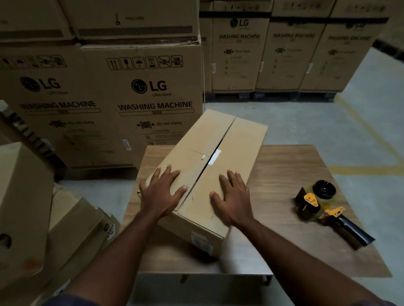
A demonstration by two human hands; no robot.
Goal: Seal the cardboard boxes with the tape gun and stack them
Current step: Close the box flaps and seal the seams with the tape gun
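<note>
Cardboard box [206, 175] set askew on table [289, 167]. Flaps pressed flat by left hand [160, 194] and right hand [232, 197], fingers spread. Centre seam gapped, untaped. Tape gun [323, 207] lying apart, right. Risk: flaps sprung open if pressure released for reach.

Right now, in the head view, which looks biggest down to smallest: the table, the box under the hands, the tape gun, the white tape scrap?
1. table, though partly covered
2. cardboard box
3. tape gun
4. white tape scrap, clearly smallest
</note>
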